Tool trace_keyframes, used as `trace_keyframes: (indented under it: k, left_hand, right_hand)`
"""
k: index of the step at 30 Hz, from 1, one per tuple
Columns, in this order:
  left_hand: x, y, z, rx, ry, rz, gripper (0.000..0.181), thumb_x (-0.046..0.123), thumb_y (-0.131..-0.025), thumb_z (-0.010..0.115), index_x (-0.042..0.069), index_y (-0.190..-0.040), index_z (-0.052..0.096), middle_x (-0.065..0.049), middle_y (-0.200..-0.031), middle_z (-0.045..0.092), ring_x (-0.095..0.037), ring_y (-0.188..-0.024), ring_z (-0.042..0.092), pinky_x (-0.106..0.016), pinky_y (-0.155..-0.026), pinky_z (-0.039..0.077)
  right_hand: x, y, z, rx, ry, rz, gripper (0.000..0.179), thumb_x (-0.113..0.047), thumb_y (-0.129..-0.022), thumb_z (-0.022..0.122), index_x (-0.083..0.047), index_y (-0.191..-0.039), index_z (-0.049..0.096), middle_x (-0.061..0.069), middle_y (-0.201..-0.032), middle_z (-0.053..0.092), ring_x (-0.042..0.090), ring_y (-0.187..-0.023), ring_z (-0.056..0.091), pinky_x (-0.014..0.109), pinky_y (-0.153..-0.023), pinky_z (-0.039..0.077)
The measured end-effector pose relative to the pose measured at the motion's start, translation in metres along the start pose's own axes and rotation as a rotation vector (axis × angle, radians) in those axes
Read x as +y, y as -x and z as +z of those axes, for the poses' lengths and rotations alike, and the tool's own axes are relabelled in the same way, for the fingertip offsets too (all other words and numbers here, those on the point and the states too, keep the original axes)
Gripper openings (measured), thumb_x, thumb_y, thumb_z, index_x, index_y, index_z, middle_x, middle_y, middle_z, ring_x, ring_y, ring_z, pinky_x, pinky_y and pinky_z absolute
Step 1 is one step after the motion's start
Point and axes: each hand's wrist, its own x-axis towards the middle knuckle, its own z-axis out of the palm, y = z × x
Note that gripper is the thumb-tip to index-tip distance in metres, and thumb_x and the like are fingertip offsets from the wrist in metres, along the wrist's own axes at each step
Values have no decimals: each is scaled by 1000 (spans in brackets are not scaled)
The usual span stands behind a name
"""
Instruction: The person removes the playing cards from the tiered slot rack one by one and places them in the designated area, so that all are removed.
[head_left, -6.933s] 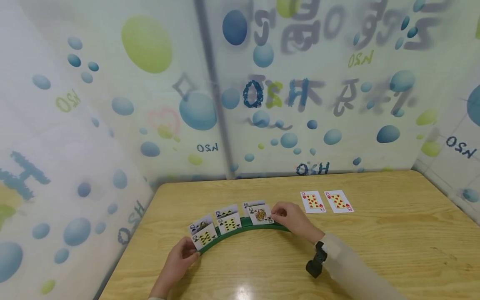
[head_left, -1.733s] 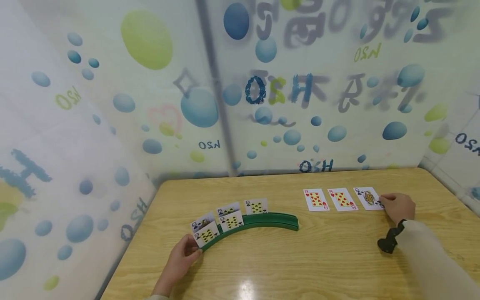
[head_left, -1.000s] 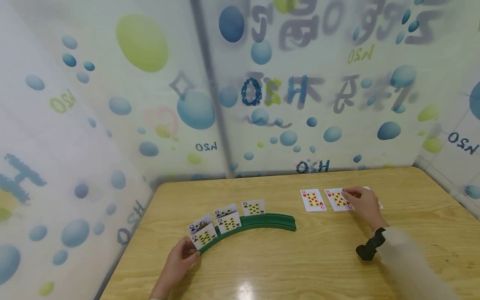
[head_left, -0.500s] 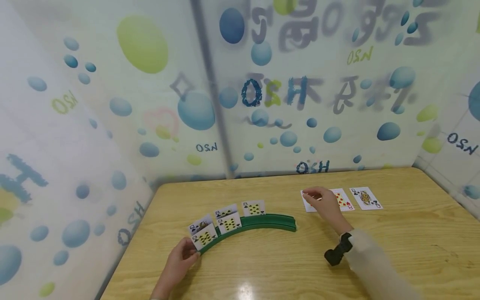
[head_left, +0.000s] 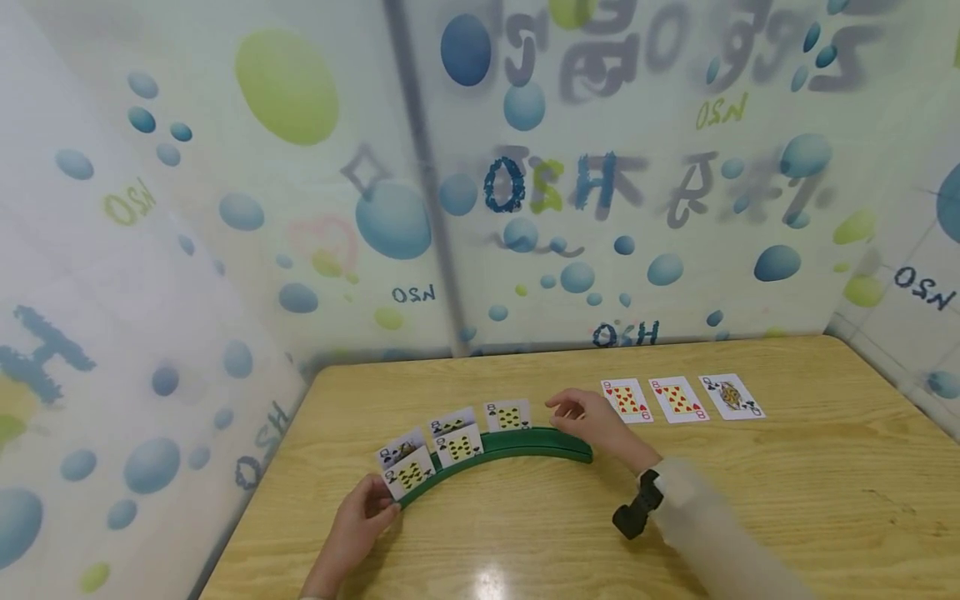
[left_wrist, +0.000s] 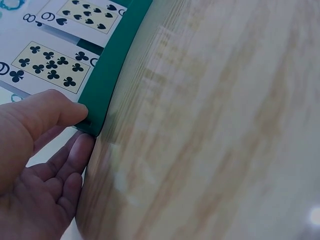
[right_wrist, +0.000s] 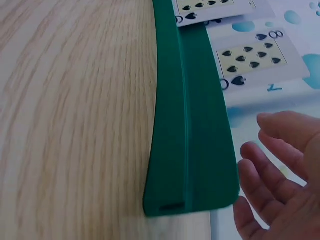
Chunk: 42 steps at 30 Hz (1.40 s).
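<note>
My left hand (head_left: 354, 523) grips the left end of a curved green card holder (head_left: 517, 443), its thumb (left_wrist: 60, 110) on the front face and the other fingers curled below. A nine of clubs (head_left: 408, 475) stands in the holder's front at the left, with a face card (head_left: 400, 448) partly hidden behind it. Farther along, a nine of spades (right_wrist: 205, 7) stands before an eight of clubs (head_left: 452, 421). The eight of spades (right_wrist: 255, 60) stands alone in the rear slot. My right hand (head_left: 598, 423), fingers loosely bent and holding nothing, hovers behind the holder's right end.
On the wooden table (head_left: 787, 483), a nine of hearts (head_left: 627, 401), an eight of hearts (head_left: 679, 400) and a black queen (head_left: 732, 397) lie face up in a row at the back right. A patterned wall (head_left: 540, 292) stands behind the table.
The black queen went from the holder's front to the right end of the table row, where my right hand released it. That hand has since swept left to the holder. My left hand stays put.
</note>
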Motion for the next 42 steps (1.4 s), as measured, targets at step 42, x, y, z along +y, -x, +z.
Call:
trace_keyframes:
  k: [42]
  left_hand:
    - [-1,0,1,8,-3,23,24,-4,-80,63,-1,-101,52,-10,-100,58,-21,-90,55,-31,-76,48]
  right_hand:
    - [-1,-12,31,2,-24,40,7,-11,-80,70,-6,-84,72,0,-83,63,14,-71,56,30,-62,48]
